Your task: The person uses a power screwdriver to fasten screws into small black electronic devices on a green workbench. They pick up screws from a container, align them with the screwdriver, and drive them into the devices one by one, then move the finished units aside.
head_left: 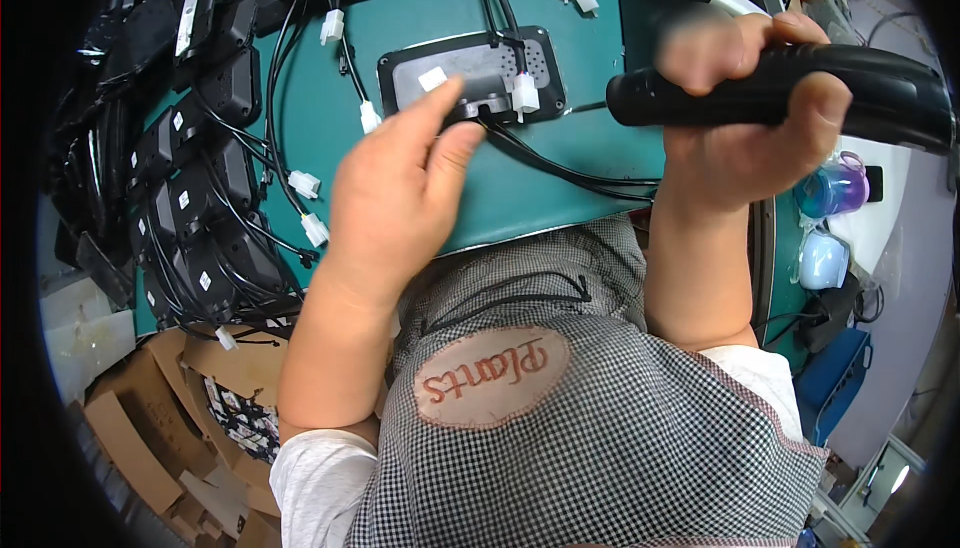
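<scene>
In front of me on the green bench lies a flat black housing (545,58) with rounded corners, a grey panel and a patch of small holes. My left hand (395,188) pinches the left end of a small dark bracket (485,100) at the housing's near edge. White connectors on black cables (525,93) rest over it. Raised at the right, my right hand (740,118) is wrapped round a black electric screwdriver (780,83). Its thin bit points left towards the housing, apart from the bracket.
Several similar black housings (215,193) with cables are stacked along the left of the green bench (560,218). Open cardboard boxes (140,428) stand at the lower left. A purple-and-teal cup (835,188), a light-blue object (823,258) and a blue bin (835,378) are at the right.
</scene>
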